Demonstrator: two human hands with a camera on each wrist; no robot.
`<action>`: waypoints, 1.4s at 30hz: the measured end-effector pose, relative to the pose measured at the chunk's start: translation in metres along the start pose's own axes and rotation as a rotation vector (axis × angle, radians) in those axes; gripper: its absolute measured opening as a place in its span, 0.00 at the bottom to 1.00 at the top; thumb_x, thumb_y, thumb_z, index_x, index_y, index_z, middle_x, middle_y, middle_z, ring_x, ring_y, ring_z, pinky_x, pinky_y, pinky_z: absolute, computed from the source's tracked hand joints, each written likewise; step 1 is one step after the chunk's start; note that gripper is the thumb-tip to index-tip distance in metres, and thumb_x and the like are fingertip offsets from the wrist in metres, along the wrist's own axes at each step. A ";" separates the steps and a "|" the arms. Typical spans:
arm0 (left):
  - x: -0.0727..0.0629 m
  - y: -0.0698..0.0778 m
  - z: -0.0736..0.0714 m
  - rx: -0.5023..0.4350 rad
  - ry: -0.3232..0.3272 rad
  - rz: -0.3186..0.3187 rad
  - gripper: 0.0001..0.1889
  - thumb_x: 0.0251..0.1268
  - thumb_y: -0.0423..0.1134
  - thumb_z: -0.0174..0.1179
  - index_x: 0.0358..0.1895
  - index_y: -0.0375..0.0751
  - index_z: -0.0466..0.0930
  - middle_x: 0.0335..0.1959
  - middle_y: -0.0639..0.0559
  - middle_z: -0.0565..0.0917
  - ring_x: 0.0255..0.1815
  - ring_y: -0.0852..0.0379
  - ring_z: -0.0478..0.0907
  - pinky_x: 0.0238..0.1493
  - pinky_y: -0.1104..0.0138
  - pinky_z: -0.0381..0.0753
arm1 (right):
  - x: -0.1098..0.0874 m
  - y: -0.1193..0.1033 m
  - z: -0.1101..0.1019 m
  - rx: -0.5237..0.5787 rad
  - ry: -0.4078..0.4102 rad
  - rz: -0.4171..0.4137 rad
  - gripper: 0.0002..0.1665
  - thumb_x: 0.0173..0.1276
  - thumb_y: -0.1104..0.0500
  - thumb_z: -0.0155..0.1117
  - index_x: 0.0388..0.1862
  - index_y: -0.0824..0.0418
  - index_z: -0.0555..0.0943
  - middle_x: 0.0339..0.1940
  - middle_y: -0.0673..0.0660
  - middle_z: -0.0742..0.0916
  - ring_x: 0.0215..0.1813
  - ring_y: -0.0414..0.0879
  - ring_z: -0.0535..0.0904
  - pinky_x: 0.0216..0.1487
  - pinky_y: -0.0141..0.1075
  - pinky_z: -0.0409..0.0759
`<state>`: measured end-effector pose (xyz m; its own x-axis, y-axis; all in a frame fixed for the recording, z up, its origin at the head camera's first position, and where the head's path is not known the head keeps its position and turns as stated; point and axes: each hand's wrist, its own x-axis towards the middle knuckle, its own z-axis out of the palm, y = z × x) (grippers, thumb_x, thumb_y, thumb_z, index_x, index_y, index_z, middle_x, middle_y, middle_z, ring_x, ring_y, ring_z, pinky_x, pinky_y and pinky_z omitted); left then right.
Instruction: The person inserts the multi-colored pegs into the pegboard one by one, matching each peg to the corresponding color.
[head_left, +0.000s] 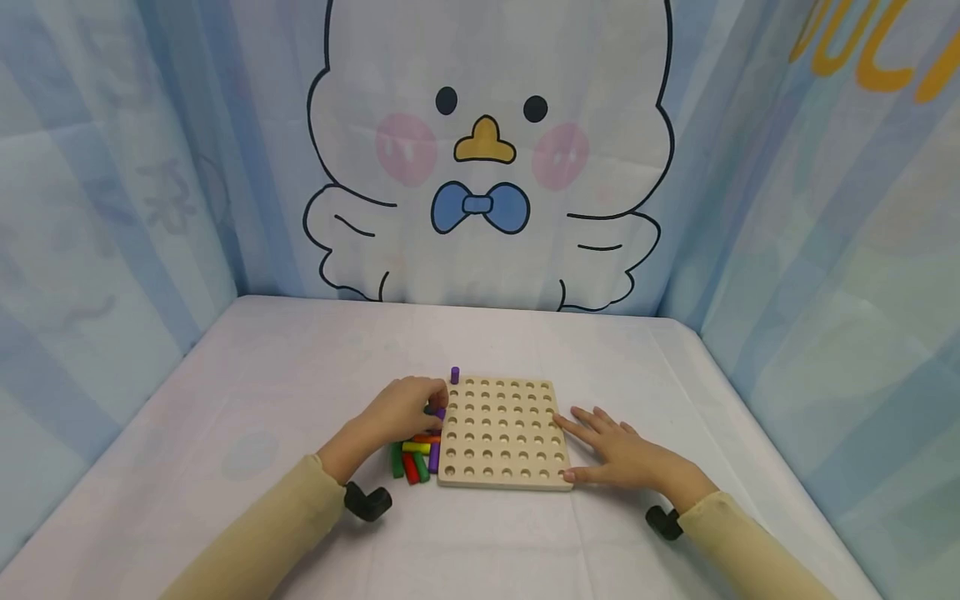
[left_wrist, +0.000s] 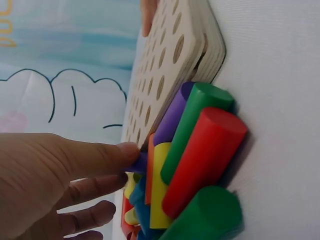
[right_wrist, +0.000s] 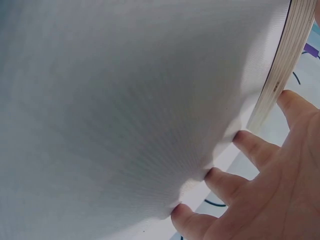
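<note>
A square wooden pegboard with rows of round holes lies on the table. One purple peg stands upright at its far left corner. My left hand is at the board's left edge, over a pile of coloured pegs; in the left wrist view it pinches a purple peg at the pile's edge. Beside it lie a red peg, green pegs and a yellow peg. Fingers spread, my right hand rests at the board's right edge, thumb and index fingertip touching it.
The table has a white cloth. Curtains with a cartoon bird hang behind and at both sides. A black wrist device sits on the left wrist, another on the right.
</note>
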<state>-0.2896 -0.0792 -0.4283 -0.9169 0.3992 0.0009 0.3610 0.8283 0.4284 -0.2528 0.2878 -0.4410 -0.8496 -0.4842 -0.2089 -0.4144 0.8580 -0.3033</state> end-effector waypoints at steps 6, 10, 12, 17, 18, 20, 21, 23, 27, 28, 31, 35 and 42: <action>0.002 -0.002 0.007 -0.045 0.057 0.040 0.10 0.65 0.40 0.73 0.39 0.51 0.78 0.34 0.58 0.79 0.37 0.57 0.74 0.46 0.63 0.80 | 0.001 0.002 0.001 -0.002 0.003 0.003 0.55 0.66 0.24 0.61 0.85 0.41 0.55 0.85 0.64 0.58 0.83 0.74 0.47 0.71 0.79 0.48; 0.002 -0.001 0.009 -0.072 0.098 0.052 0.09 0.66 0.37 0.71 0.42 0.49 0.79 0.37 0.56 0.79 0.38 0.57 0.74 0.48 0.63 0.81 | 0.001 0.002 0.001 0.002 0.002 0.005 0.55 0.66 0.24 0.61 0.85 0.41 0.55 0.85 0.64 0.58 0.83 0.74 0.47 0.71 0.78 0.48; 0.003 0.000 0.009 -0.102 0.117 0.048 0.09 0.66 0.36 0.70 0.44 0.48 0.80 0.38 0.56 0.79 0.39 0.57 0.75 0.49 0.63 0.82 | 0.001 0.002 0.001 0.001 0.005 0.002 0.55 0.66 0.24 0.61 0.85 0.42 0.55 0.85 0.64 0.58 0.83 0.74 0.47 0.71 0.78 0.48; 0.003 0.001 0.007 -0.174 0.169 0.039 0.09 0.67 0.32 0.68 0.46 0.44 0.80 0.41 0.53 0.80 0.41 0.56 0.77 0.50 0.62 0.83 | 0.000 0.001 0.000 -0.009 0.020 -0.006 0.55 0.66 0.24 0.60 0.85 0.42 0.55 0.85 0.64 0.57 0.83 0.74 0.46 0.72 0.78 0.48; 0.003 0.002 0.007 -0.178 0.177 0.039 0.09 0.67 0.32 0.68 0.47 0.44 0.80 0.41 0.53 0.80 0.41 0.56 0.77 0.50 0.62 0.83 | 0.000 0.001 0.000 -0.009 0.022 -0.007 0.54 0.67 0.24 0.60 0.85 0.42 0.55 0.85 0.64 0.57 0.83 0.74 0.46 0.72 0.78 0.48; 0.002 0.002 0.007 -0.186 0.192 0.043 0.09 0.67 0.31 0.68 0.47 0.43 0.81 0.41 0.53 0.80 0.42 0.56 0.77 0.50 0.62 0.83 | 0.000 0.001 0.000 -0.008 0.023 -0.008 0.54 0.67 0.24 0.60 0.85 0.42 0.55 0.85 0.64 0.58 0.83 0.74 0.47 0.72 0.78 0.49; 0.002 0.001 0.007 -0.188 0.199 0.045 0.09 0.67 0.31 0.67 0.47 0.43 0.80 0.41 0.53 0.79 0.41 0.56 0.77 0.50 0.62 0.83 | 0.001 0.001 0.000 -0.004 0.022 -0.008 0.54 0.67 0.25 0.61 0.85 0.42 0.55 0.85 0.64 0.58 0.83 0.74 0.47 0.71 0.78 0.48; 0.001 0.001 0.007 -0.191 0.213 0.053 0.09 0.67 0.30 0.67 0.46 0.43 0.80 0.40 0.53 0.79 0.40 0.56 0.76 0.48 0.63 0.82 | 0.001 0.001 0.000 0.005 0.020 -0.010 0.55 0.66 0.25 0.61 0.85 0.43 0.55 0.85 0.65 0.58 0.83 0.75 0.47 0.71 0.79 0.48; 0.002 0.000 0.009 -0.206 0.243 0.068 0.09 0.66 0.29 0.68 0.45 0.43 0.80 0.39 0.53 0.78 0.39 0.56 0.75 0.45 0.63 0.80 | 0.000 0.001 0.001 0.015 0.015 -0.011 0.55 0.66 0.26 0.62 0.85 0.43 0.55 0.85 0.65 0.58 0.83 0.75 0.47 0.71 0.79 0.48; 0.003 0.000 0.009 -0.209 0.248 0.071 0.09 0.66 0.29 0.68 0.45 0.43 0.80 0.39 0.53 0.77 0.39 0.56 0.75 0.45 0.63 0.80 | 0.000 0.001 0.001 0.014 0.014 -0.012 0.55 0.67 0.26 0.62 0.85 0.43 0.55 0.85 0.65 0.58 0.83 0.75 0.47 0.70 0.79 0.48; 0.006 -0.001 0.010 -0.225 0.262 0.079 0.09 0.66 0.28 0.67 0.44 0.43 0.79 0.39 0.52 0.77 0.39 0.55 0.75 0.45 0.63 0.80 | 0.000 0.001 0.002 0.009 0.014 -0.009 0.55 0.66 0.25 0.62 0.85 0.43 0.55 0.85 0.65 0.58 0.83 0.75 0.47 0.71 0.79 0.48; 0.010 -0.002 0.009 -0.253 0.277 0.081 0.08 0.66 0.28 0.67 0.43 0.43 0.80 0.39 0.51 0.77 0.40 0.55 0.75 0.47 0.63 0.81 | 0.001 0.001 0.003 0.005 0.013 -0.001 0.55 0.66 0.25 0.61 0.85 0.41 0.55 0.85 0.64 0.57 0.83 0.74 0.47 0.71 0.79 0.48; 0.018 -0.001 0.008 -0.271 0.306 0.086 0.09 0.65 0.28 0.68 0.43 0.43 0.79 0.41 0.51 0.78 0.42 0.55 0.77 0.51 0.62 0.84 | 0.002 0.001 0.004 0.000 0.011 0.010 0.54 0.67 0.25 0.61 0.85 0.40 0.54 0.86 0.63 0.57 0.83 0.74 0.46 0.72 0.78 0.47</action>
<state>-0.3050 -0.0701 -0.4358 -0.9083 0.2932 0.2985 0.4183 0.6475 0.6370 -0.2535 0.2874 -0.4454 -0.8576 -0.4732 -0.2016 -0.4054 0.8630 -0.3013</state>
